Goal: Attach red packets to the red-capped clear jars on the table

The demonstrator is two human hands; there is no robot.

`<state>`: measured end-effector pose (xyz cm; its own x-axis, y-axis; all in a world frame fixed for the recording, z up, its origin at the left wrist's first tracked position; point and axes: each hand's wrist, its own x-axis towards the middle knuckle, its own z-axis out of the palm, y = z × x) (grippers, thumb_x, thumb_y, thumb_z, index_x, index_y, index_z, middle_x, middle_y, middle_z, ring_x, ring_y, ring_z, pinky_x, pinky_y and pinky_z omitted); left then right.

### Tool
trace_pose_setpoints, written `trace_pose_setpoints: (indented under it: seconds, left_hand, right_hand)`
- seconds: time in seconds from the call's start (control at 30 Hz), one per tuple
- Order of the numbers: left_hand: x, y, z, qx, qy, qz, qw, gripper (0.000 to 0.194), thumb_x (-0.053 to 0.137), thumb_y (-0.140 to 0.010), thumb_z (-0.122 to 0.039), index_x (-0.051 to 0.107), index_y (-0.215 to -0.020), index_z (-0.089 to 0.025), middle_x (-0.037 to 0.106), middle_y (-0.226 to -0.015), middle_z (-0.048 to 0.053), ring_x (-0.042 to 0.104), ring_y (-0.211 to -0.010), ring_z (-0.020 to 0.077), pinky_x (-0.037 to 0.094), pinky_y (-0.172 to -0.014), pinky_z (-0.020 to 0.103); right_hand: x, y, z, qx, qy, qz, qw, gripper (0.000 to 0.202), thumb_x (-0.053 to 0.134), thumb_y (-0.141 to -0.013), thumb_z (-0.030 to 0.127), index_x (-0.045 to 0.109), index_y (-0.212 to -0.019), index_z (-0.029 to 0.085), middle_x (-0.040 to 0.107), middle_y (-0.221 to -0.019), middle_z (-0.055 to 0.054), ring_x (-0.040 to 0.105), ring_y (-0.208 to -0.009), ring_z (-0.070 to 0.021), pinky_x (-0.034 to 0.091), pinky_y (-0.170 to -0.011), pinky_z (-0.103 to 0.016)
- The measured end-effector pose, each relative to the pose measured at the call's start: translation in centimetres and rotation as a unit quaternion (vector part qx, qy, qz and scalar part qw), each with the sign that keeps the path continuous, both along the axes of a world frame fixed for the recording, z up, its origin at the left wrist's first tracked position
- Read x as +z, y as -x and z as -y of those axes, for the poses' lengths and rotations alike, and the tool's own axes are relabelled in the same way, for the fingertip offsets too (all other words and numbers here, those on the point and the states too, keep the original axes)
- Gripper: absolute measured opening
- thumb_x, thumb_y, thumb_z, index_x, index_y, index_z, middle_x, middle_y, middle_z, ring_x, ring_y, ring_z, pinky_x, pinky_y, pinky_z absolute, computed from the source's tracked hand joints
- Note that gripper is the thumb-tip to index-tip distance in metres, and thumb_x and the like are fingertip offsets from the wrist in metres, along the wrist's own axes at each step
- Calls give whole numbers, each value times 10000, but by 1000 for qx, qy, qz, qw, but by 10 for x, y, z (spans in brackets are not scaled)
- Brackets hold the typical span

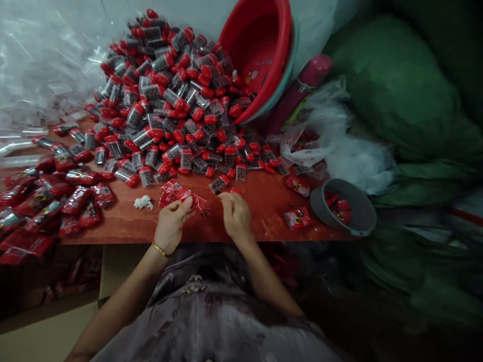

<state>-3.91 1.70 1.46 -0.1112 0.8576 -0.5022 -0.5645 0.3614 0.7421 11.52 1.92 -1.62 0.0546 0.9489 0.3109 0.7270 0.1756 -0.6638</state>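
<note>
My left hand (172,221), with a gold bangle at its wrist, pinches a red printed packet (198,202) above the front of the red-brown table (128,221). More red wrapper shows behind its fingers. Just right of the packet, my right hand (236,213) is closed, fingertips pressed together; what they hold, if anything, is too small and blurred to name. A clear container with a red cap (219,184) lies behind my right fingertips. A crumpled white scrap (143,202) rests left of my left hand.
A large heap of red-capped containers (162,100) covers the back. Red packets (41,201) are piled left. Nested basins (281,55) lean behind the heap. On the right are a grey bowl (368,213) with red packets, plastic bags (362,156) and a loose packet (296,218).
</note>
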Motion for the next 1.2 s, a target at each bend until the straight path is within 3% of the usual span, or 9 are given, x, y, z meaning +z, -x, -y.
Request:
trace_pose_setpoints:
  seconds: [0.13, 0.2, 0.37, 0.47, 0.57, 0.7, 0.83, 1.07, 1.2]
  left_hand:
    - [-1, -4, -2, -33, 4, 13, 999, 424, 880, -392, -356, 584, -601, -135, 645, -601, -23, 614, -587, 98, 512, -648, 236]
    - [-2, -7, -1, -48, 9, 12, 999, 425, 875, -406, -363, 580, -614, -139, 643, -602, -23, 612, -578, 102, 511, -654, 251]
    - [-3, -1, 1, -68, 18, 27, 997, 406, 858, -462, -384, 570, -632, -154, 656, -620, -12, 617, -588, 113, 509, -685, 275]
    - [-2, 6, 3, -72, 18, 44, 996, 392, 850, -484, -391, 593, -666, -158, 686, -672, 9, 646, -653, 133, 503, -701, 270]
    - [-1, 6, 6, -84, 11, 45, 995, 378, 840, -506, -401, 621, -689, -154, 699, -696, 26, 655, -677, 144, 500, -704, 269]
    - [-1, -4, 11, -109, -11, 16, 994, 398, 842, -488, -421, 653, -688, -134, 683, -656, 17, 625, -621, 123, 494, -676, 256]
    - [0, -8, 14, -114, -46, -30, 992, 386, 841, -479, -425, 677, -667, -131, 663, -636, -5, 576, -586, 96, 471, -628, 227]
    - [-5, -2, 15, -156, -78, -58, 983, 345, 804, -557, -443, 717, -698, -140, 683, -678, 20, 584, -629, 120, 481, -690, 256]
    - [-11, 1, 14, -174, -128, -132, 968, 316, 756, -634, -448, 725, -708, -143, 668, -665, 11, 561, -643, 124, 465, -692, 251]
  right_hand:
    - [-3, -26, -6, -176, 93, 199, 960, 521, 506, -810, 589, 592, -1006, 113, 624, -946, -164, 567, -878, -281, 388, -748, -374]
    - [-9, -26, -6, -170, 108, 243, 949, 556, 565, -780, 561, 566, -1092, 100, 621, -990, -187, 569, -897, -302, 388, -748, -388]
    - [-22, -26, -1, -116, 94, 277, 949, 292, 479, -840, 276, 601, -1047, 111, 647, -938, -172, 583, -867, -275, 403, -740, -367]
    - [-19, -35, 9, -89, 99, 183, 974, 243, 438, -816, 225, 625, -925, 112, 655, -834, -140, 601, -785, -237, 430, -700, -332]
    - [-4, -41, 29, 3, 141, -24, 990, 213, 454, -799, 289, 607, -865, 156, 598, -626, -32, 573, -584, -169, 437, -581, -277]
    - [25, -38, 57, 141, 256, -254, 922, 188, 472, -779, 342, 570, -772, 181, 488, -491, 53, 459, -378, -98, 371, -413, -217]
    - [38, -33, 61, 143, 253, -271, 918, 143, 522, -735, 297, 591, -742, 172, 498, -521, 48, 457, -394, -73, 329, -386, -182]
    - [31, -31, 53, 144, 276, -303, 901, 153, 545, -715, 304, 618, -740, 172, 511, -533, 40, 433, -411, -67, 314, -355, -161]
    - [31, -29, 55, 141, 281, -323, 893, 177, 557, -713, 326, 626, -759, 169, 511, -538, 41, 426, -408, -65, 309, -350, -163]
